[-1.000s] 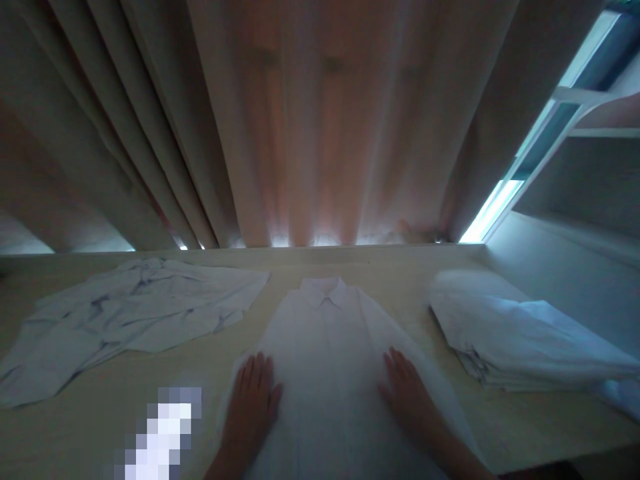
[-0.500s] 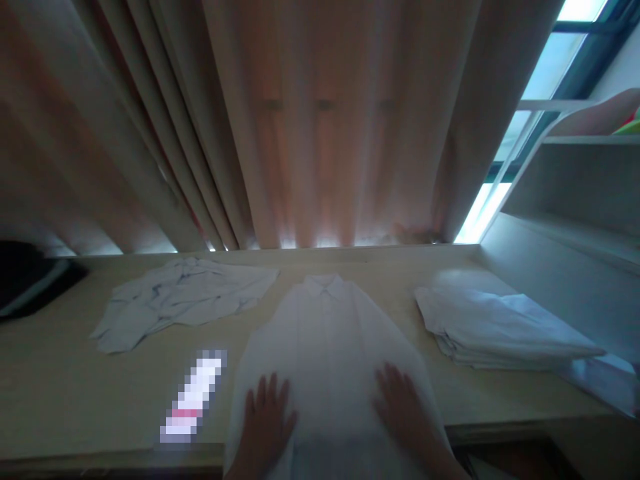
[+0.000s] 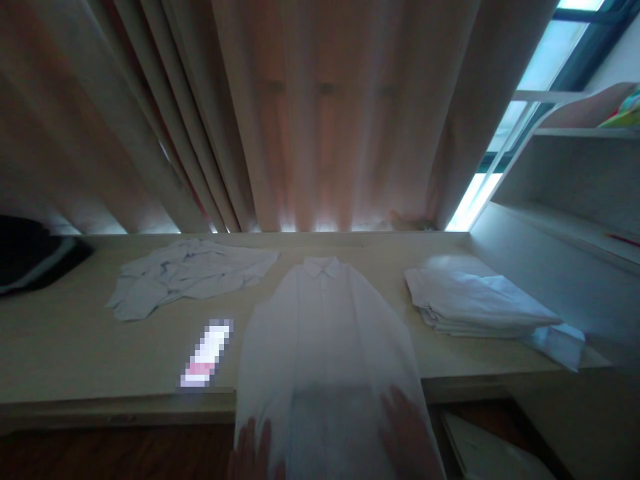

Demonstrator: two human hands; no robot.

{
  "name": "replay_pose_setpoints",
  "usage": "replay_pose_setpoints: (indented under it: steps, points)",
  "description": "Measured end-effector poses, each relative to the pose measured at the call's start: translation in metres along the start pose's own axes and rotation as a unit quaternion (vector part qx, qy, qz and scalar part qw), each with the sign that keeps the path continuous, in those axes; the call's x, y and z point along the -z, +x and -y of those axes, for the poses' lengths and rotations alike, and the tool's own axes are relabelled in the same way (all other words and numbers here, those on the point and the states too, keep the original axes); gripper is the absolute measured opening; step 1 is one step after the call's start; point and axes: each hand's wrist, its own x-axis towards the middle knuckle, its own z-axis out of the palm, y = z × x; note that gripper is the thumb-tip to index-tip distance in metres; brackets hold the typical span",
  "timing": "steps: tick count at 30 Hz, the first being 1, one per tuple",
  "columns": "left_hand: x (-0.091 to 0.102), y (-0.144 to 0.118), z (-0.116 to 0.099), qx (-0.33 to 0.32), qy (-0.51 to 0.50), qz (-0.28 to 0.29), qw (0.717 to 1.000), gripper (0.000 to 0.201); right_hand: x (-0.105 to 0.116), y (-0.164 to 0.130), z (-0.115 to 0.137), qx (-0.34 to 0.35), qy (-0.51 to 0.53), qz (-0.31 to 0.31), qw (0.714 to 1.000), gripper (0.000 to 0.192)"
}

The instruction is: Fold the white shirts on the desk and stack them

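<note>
I see my left hand (image 3: pixel 253 453) and right hand (image 3: pixel 407 437) lying flat and open on the hem of the white shirt (image 3: pixel 325 347), gripping nothing. The shirt stretches away from them across the surface (image 3: pixel 75 347), collar farthest, its hem hanging over the near edge.

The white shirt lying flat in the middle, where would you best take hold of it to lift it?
Probably at the hem of the shirt, from the near side: it hangs over the table edge, free to pinch, where the left hand and right hand lie flat on it. The collar sits at the far end.
</note>
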Motion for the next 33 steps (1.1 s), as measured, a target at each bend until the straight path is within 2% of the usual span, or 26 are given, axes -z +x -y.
replay_pose_setpoints:
  steps: [4,8,13,16,18,21,25,28,31,33]
  points:
    - [-0.002,-0.009,0.003,-0.010,-0.007,0.009,1.000,0.072,0.019,0.011,0.006,-0.006,-0.002,0.028,1.000,0.049]
    - [-0.004,-0.029,0.002,-0.036,-0.015,0.025,0.999,0.070,0.032,0.005,0.019,-0.017,-0.014,0.028,0.999,0.053]
    - [-0.007,-0.043,-0.005,-0.058,-0.016,0.043,0.997,0.070,0.042,-0.036,0.039,0.026,-0.005,0.022,0.999,0.074]
    - [-0.006,-0.052,-0.008,-0.088,-0.018,0.051,0.995,0.066,0.038,-0.064,0.036,0.065,0.005,0.027,0.998,0.081]
    - [-0.006,-0.059,-0.010,-0.111,-0.022,0.057,0.992,0.054,0.031,-0.078,0.031,0.079,0.007,0.030,0.996,0.081]
    - [-0.005,-0.070,-0.013,-0.130,-0.030,0.055,0.990,0.033,0.019,-0.085,0.028,0.086,0.004,0.038,0.996,0.074]
    - [-0.003,-0.071,-0.016,-0.142,-0.046,0.037,0.988,0.026,0.013,-0.085,0.029,0.100,0.011,0.034,0.994,0.050]
    - [0.000,-0.066,-0.017,-0.157,-0.067,0.023,0.985,0.023,0.018,-0.087,0.021,0.095,0.012,0.041,0.995,0.037]
    - [0.003,-0.065,-0.013,-0.174,-0.098,0.012,0.980,0.024,0.028,-0.093,0.009,0.106,0.012,0.049,0.993,0.036]
    - [0.005,-0.065,-0.008,-0.186,-0.126,0.006,0.974,0.025,0.037,-0.095,0.002,0.118,0.020,0.023,0.993,0.037]
